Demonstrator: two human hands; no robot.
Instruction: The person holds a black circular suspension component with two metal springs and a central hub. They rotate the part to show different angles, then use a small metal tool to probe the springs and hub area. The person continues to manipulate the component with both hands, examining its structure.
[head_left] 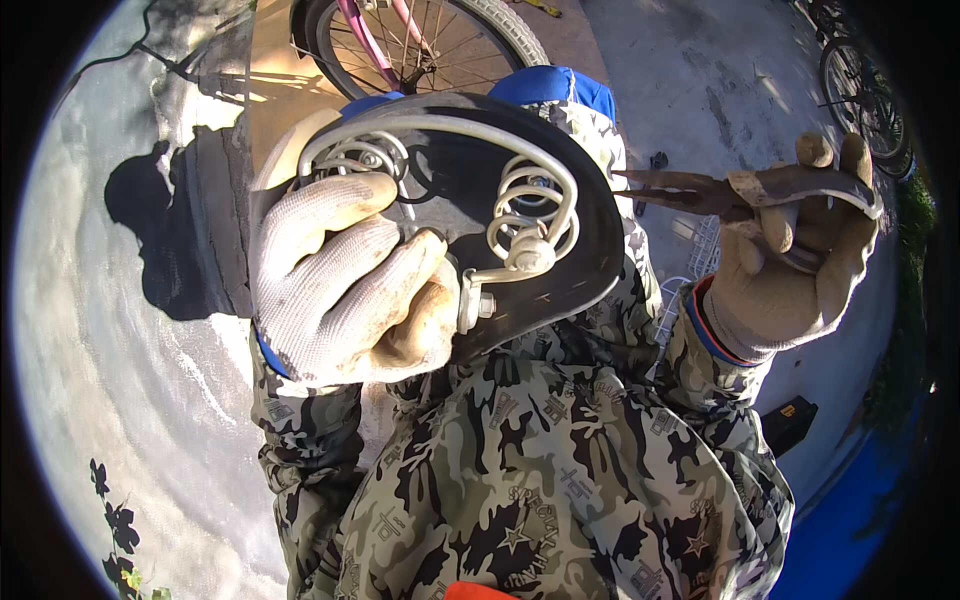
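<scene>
A black bicycle saddle (590,265) is tipped so its underside faces me, showing a pale metal frame rail and coil springs (507,208) on both sides. My left hand (345,285), in a dirty white work glove, is closed around the saddle's left part and its metalwork. A bolt with a nut (477,305) sticks out beside those fingers. To the right, my gloved right hand (785,285) holds rusty long-nose pliers (690,190). The plier handles are spread around my fingers, and the jaws point left, with their tips close to the saddle's right edge.
A pink bicycle's wheel (430,60) rests on a brown board beyond my knees. More bicycles (865,100) stand at the far right. On the concrete floor are a white wire rack (700,245) and a black box (788,425). A leafy plant (120,525) is at the lower left.
</scene>
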